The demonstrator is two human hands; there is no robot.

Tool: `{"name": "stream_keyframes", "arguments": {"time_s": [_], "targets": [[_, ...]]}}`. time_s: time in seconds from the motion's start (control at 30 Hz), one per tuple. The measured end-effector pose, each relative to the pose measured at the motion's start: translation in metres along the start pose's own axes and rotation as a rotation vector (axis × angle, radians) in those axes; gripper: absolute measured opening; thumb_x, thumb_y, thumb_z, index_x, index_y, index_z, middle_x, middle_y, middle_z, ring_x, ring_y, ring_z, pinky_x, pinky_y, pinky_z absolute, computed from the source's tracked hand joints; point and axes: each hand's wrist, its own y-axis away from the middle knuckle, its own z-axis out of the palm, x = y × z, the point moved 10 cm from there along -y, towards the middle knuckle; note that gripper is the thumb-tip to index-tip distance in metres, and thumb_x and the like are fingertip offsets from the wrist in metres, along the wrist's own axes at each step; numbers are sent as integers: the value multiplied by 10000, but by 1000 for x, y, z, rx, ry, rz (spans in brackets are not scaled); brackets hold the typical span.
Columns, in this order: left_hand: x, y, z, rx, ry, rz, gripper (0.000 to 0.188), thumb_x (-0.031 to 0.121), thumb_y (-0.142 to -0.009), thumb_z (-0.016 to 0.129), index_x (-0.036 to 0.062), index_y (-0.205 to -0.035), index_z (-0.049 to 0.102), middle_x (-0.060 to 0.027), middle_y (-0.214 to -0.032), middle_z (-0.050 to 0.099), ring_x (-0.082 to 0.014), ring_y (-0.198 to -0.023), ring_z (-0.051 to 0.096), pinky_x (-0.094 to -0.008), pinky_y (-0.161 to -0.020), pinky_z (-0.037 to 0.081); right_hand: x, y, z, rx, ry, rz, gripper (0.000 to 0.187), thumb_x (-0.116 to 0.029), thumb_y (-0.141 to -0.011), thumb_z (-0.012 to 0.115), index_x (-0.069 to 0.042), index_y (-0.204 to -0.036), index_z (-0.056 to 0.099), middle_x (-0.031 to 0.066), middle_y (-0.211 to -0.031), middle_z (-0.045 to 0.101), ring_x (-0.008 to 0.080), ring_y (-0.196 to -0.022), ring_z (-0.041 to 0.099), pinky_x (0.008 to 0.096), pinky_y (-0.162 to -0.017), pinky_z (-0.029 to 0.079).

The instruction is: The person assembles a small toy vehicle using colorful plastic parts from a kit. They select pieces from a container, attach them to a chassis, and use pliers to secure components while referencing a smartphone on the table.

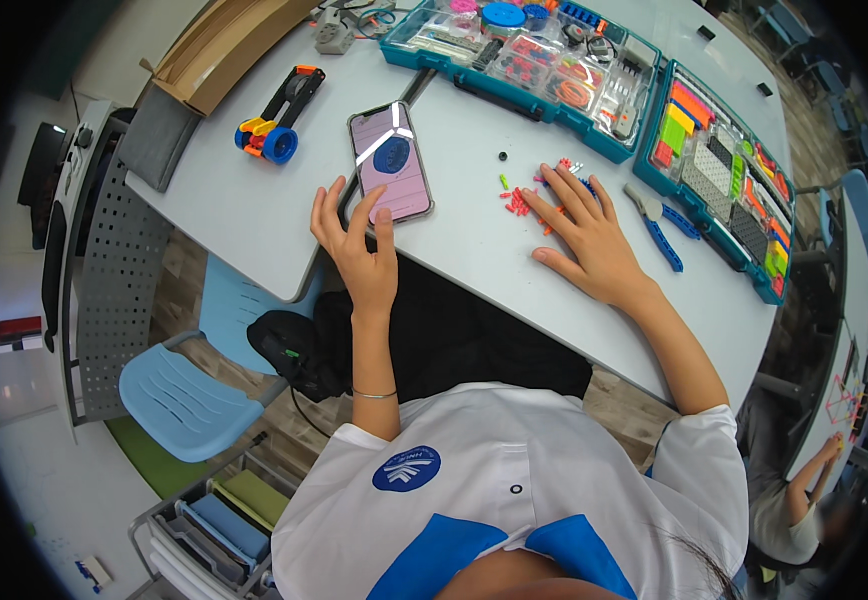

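Observation:
My left hand (362, 240) is at the near edge of a smartphone (391, 160) with a lit pinkish screen, its fingers apart and the fingertips at the screen's lower part. Nothing is held in it. My right hand (589, 240) lies spread, palm down, over a scatter of small pegs. Red pegs (517, 202) show beside its fingers, and others are partly hidden under it. A green peg (503, 182) and a small black ring (503, 156) lie just beyond. To its right rest pliers (662, 222) with blue handles.
Two teal cases of building parts stand at the back: a wide case (514, 85) and a right-hand case (719, 175). A small model with blue wheels (279, 145) sits left of the phone, near a cardboard box (229, 50). A blue chair (189, 400) stands at left. Another person (794, 520) sits at right.

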Motion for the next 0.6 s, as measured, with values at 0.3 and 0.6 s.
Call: {"name": "stream_keyframes", "arguments": {"time_s": [0.3,0.6], "targets": [[79,10,19,121,166,238,363,272,-912,659,44,-1194,672,-130,-1278,608,-366,-1322,441,-498,-1104,321,74,-161,-94,557,-198,-41,396,-314,-912,685,-43,-1201,666,168,-1233,636,348,-1150,598,434,-973,475],[67,9,20,146,302,132,370,181,-805,731,23,-1134,674,-124,-1136,655,-351,-1164,551,-450,-1002,430,162,-287,-24,368,195,373,562,-455,-810,731,40,-1074,706,285,-1125,645,421,-1174,555,504,-964,494]]}}
